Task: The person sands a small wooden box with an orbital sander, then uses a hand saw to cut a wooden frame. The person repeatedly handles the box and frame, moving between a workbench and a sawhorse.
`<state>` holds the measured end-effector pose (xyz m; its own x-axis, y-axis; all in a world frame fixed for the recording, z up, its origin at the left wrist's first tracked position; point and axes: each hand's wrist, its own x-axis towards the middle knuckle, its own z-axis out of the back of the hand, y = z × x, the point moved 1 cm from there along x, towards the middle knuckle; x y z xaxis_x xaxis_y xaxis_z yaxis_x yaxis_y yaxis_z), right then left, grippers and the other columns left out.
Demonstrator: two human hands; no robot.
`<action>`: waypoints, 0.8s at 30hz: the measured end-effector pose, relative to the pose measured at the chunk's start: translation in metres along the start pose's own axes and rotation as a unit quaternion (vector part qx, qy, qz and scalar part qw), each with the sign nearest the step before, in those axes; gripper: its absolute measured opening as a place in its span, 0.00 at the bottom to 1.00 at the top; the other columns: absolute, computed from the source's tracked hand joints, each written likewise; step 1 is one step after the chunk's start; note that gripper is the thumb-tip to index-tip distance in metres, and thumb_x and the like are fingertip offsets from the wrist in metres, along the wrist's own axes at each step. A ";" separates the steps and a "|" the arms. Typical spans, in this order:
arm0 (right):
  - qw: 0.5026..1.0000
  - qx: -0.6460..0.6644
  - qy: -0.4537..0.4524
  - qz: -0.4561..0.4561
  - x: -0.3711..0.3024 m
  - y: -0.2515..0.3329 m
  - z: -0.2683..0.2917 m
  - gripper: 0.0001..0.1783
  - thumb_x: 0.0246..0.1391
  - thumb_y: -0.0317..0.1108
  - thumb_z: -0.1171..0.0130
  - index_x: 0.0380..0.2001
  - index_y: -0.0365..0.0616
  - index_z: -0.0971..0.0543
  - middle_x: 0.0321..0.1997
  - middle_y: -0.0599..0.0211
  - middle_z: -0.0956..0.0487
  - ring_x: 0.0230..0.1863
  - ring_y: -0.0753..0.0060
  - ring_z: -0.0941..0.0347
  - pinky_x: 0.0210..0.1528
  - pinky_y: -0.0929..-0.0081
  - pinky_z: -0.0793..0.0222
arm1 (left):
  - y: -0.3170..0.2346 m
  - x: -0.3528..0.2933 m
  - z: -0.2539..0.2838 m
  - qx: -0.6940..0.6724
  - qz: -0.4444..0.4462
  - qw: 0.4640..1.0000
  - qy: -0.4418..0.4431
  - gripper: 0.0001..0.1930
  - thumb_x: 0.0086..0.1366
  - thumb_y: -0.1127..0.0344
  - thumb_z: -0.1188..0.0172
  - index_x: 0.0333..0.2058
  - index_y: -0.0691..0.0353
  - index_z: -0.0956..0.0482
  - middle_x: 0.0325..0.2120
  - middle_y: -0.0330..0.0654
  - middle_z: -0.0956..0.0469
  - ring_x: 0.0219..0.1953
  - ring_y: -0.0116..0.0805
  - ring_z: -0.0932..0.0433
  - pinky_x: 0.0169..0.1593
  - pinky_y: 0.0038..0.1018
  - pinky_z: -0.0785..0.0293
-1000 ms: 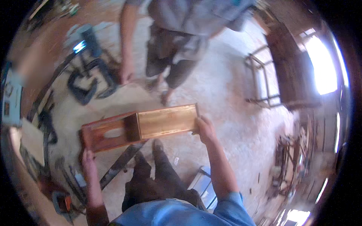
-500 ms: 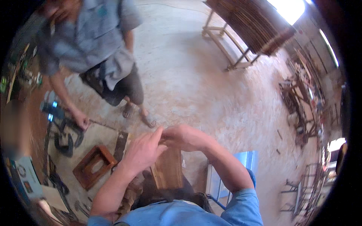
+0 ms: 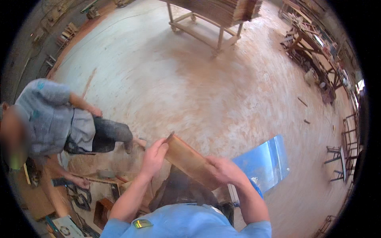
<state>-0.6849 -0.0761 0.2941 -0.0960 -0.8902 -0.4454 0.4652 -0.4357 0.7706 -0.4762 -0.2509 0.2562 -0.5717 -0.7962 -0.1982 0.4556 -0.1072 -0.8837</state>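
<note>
A brown wooden board (image 3: pixel 190 158) is held slantwise in front of my body, its far left corner raised. My left hand (image 3: pixel 154 157) grips that far left end, thumb along the edge. Around the right long side my right hand (image 3: pixel 225 169) is closed, its fingers partly smeared by motion. The underside of the board is hidden.
To the left a co-worker in a grey shirt (image 3: pixel 47 115) leans over a cluttered worktable, near a wooden frame (image 3: pixel 103 212). A blue sheet-like panel (image 3: pixel 264 164) stands by my right arm. Ahead is a wheeled wooden trolley (image 3: pixel 198 33); a loaded bench (image 3: pixel 313 51) lies far right.
My view has turned to the right. My hands have moved apart, and the board has gone from upright to slanting between them. The co-worker now appears farther left and lower.
</note>
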 end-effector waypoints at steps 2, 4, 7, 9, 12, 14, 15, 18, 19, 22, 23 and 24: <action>0.999 -0.010 0.001 -0.049 0.009 -0.007 0.047 0.19 0.59 0.38 0.52 0.50 0.44 0.23 0.48 0.44 0.22 0.49 0.43 0.25 0.49 0.57 0.29 | -0.018 0.048 -0.025 0.012 -0.006 0.998 0.053 0.20 0.68 0.63 0.47 0.54 0.68 0.26 0.46 0.54 0.20 0.48 0.42 0.21 0.53 0.31 0.28; 0.998 -0.003 -0.047 -0.041 0.006 -0.029 0.083 0.19 0.59 0.37 0.53 0.50 0.44 0.23 0.47 0.44 0.22 0.49 0.42 0.25 0.49 0.56 0.30 | -0.068 0.092 -0.064 -0.003 -0.041 0.993 0.109 0.21 0.68 0.62 0.49 0.55 0.69 0.27 0.47 0.56 0.21 0.49 0.44 0.21 0.54 0.32 0.29; 0.994 -0.006 -0.040 -0.104 0.013 -0.052 0.140 0.20 0.59 0.38 0.52 0.51 0.44 0.23 0.45 0.44 0.21 0.47 0.41 0.25 0.50 0.55 0.30 | -0.089 0.155 -0.116 0.048 -0.152 0.978 0.131 0.22 0.66 0.65 0.49 0.57 0.69 0.29 0.50 0.57 0.23 0.52 0.45 0.23 0.57 0.33 0.31; 0.996 0.032 -0.063 -0.054 0.017 -0.088 0.166 0.19 0.59 0.38 0.53 0.48 0.41 0.23 0.44 0.45 0.21 0.47 0.41 0.25 0.50 0.54 0.30 | -0.104 0.189 -0.145 0.019 -0.126 0.973 0.194 0.22 0.64 0.70 0.49 0.57 0.69 0.29 0.49 0.54 0.22 0.52 0.42 0.23 0.57 0.32 0.30; 0.988 0.050 -0.126 -0.075 -0.012 -0.136 0.204 0.18 0.60 0.41 0.52 0.43 0.39 0.23 0.42 0.45 0.22 0.46 0.41 0.25 0.50 0.53 0.31 | -0.139 0.224 -0.208 -0.001 -0.133 0.952 0.276 0.16 0.65 0.71 0.48 0.50 0.69 0.26 0.40 0.45 0.21 0.42 0.31 0.23 0.48 0.28 0.27; 0.980 0.038 -0.140 -0.135 -0.023 -0.168 0.211 0.18 0.61 0.43 0.52 0.42 0.39 0.23 0.43 0.45 0.22 0.46 0.42 0.25 0.49 0.53 0.31 | -0.158 0.242 -0.250 -0.013 -0.072 0.938 0.340 0.12 0.66 0.71 0.48 0.46 0.68 0.26 0.35 0.41 0.22 0.37 0.26 0.24 0.43 0.25 0.27; 0.969 0.051 -0.177 -0.167 -0.032 -0.194 0.223 0.19 0.61 0.44 0.51 0.43 0.40 0.22 0.43 0.46 0.21 0.46 0.42 0.25 0.49 0.54 0.31 | -0.177 0.257 -0.288 -0.008 -0.078 0.923 0.377 0.11 0.66 0.70 0.48 0.45 0.68 0.25 0.33 0.40 0.22 0.36 0.24 0.25 0.42 0.24 0.28; 0.934 0.112 -0.270 -0.206 -0.058 -0.269 0.239 0.20 0.60 0.47 0.50 0.42 0.42 0.21 0.43 0.47 0.20 0.45 0.43 0.25 0.47 0.54 0.30 | -0.221 0.289 -0.383 0.035 -0.126 0.891 0.436 0.09 0.67 0.68 0.48 0.42 0.67 0.25 0.28 0.37 0.23 0.32 0.23 0.26 0.38 0.24 0.28; 0.919 0.148 -0.300 -0.210 -0.066 -0.287 0.248 0.21 0.58 0.49 0.49 0.40 0.43 0.20 0.41 0.48 0.20 0.43 0.43 0.24 0.45 0.54 0.29 | -0.228 0.303 -0.414 0.053 -0.163 0.877 0.450 0.09 0.68 0.68 0.48 0.42 0.67 0.25 0.27 0.36 0.22 0.31 0.24 0.26 0.37 0.25 0.27; 0.887 0.184 -0.359 -0.226 -0.094 -0.348 0.258 0.21 0.57 0.51 0.48 0.39 0.46 0.19 0.39 0.50 0.19 0.41 0.44 0.24 0.43 0.54 0.29 | -0.270 0.304 -0.501 0.126 -0.184 0.839 0.496 0.10 0.68 0.68 0.47 0.42 0.67 0.25 0.31 0.39 0.21 0.35 0.26 0.24 0.42 0.26 0.27; 0.876 0.192 -0.381 -0.226 -0.104 -0.366 0.281 0.21 0.57 0.52 0.48 0.39 0.47 0.19 0.39 0.51 0.19 0.41 0.44 0.23 0.42 0.54 0.29 | -0.282 0.319 -0.531 0.136 -0.186 0.831 0.507 0.10 0.68 0.68 0.47 0.43 0.68 0.25 0.32 0.40 0.21 0.36 0.27 0.24 0.44 0.26 0.27; 0.860 0.202 -0.405 -0.236 -0.112 -0.384 0.298 0.20 0.57 0.52 0.48 0.39 0.48 0.19 0.39 0.52 0.19 0.41 0.45 0.23 0.42 0.54 0.29 | -0.293 0.327 -0.560 0.146 -0.183 0.823 0.517 0.10 0.68 0.68 0.47 0.44 0.68 0.25 0.33 0.41 0.20 0.38 0.27 0.24 0.45 0.26 0.27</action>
<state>-1.1151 0.1507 0.1841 -0.8480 -0.3311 -0.4138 -0.1213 -0.6387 0.7598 -1.1785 -0.1465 0.2134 -0.9137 0.2378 -0.3295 0.1819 -0.4857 -0.8550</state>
